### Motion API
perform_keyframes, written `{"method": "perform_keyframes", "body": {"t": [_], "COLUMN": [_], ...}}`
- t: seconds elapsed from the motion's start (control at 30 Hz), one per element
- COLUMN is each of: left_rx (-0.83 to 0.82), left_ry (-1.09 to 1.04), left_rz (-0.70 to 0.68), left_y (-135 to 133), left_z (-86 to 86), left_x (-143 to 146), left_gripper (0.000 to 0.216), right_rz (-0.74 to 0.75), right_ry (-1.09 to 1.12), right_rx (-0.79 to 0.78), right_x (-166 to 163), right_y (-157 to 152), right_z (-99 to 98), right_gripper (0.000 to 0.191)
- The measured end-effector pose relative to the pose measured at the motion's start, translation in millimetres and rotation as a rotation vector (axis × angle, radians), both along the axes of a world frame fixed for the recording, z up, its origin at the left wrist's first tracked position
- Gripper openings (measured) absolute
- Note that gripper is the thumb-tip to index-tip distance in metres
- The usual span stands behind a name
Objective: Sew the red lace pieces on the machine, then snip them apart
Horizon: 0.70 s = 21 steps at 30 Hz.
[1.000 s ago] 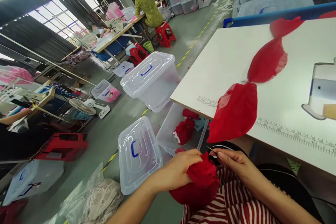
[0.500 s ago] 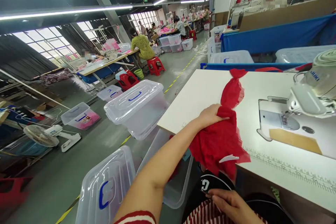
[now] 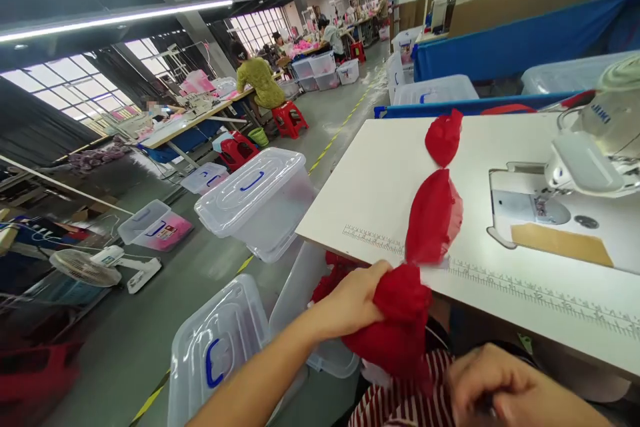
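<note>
My left hand point(image 3: 357, 300) is closed around a bunch of sheer red fabric point(image 3: 395, 340) just off the table's front edge, above my lap. From that bunch a string of red cup-shaped pieces point(image 3: 433, 220) runs back over the white table point(image 3: 360, 180). A smaller red piece point(image 3: 444, 140) lies at the far end. My right hand point(image 3: 493, 380), smeared by motion, is over my lap to the right of the bunch, apart from it. Its fingers are curled, with a small dark thing partly showing below them that I cannot make out.
A sewing machine point(image 3: 585, 167) stands on the table's right side. Below the left edge is an open clear bin point(image 3: 295, 287) with red fabric. Lidded clear bins point(image 3: 250, 193) stand on the floor at left. Further back, a person in a yellow-green top point(image 3: 263, 83) sits at another table.
My left hand has drawn the red fabric toward me, off the table's front edge, stretching the pieces into a line. My right hand has moved right. The view has shifted slightly.
</note>
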State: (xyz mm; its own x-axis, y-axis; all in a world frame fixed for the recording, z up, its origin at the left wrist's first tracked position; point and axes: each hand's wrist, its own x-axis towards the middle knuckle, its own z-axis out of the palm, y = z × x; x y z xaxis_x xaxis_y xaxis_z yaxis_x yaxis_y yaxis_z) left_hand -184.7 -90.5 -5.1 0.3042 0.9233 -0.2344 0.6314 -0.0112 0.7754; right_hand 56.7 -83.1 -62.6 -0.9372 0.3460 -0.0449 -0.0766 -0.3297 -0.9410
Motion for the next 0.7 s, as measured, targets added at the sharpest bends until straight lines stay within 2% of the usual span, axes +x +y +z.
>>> {"method": "perform_keyframes", "body": {"t": [0.07, 0.13, 0.3, 0.5, 0.7], "left_rx": [-0.090, -0.148, -0.206, -0.241, -0.256], "left_ry": [-0.047, -0.036, 0.028, 0.070, 0.129], "left_rz": [-0.019, -0.030, -0.048, -0.077, -0.123], "left_y": [-25, -42, -61, -68, -70], "left_z": [-1.4, -3.0, -9.2, -8.7, -5.0], "left_x": [-12, -20, -28, -28, -29], "left_gripper": [0.029, 0.037, 0.015, 0.012, 0.017], "right_rz": [-0.258, -0.405, -0.390, -0.317, -0.376], "right_ry": [-0.151, -0.314, -0.435, -0.389, -0.375], "right_rx": [-0.163, -0.253, -0.140, -0.144, -0.120], "right_x": [-7, -16, -35, -42, -50], "right_y": [-2, -5, -6, -4, -6], "right_z": [-11.2, -20.0, -24.4, -23.2, -21.6], "right_gripper": [0.056, 0.056, 0.062, 0.062, 0.060]}}
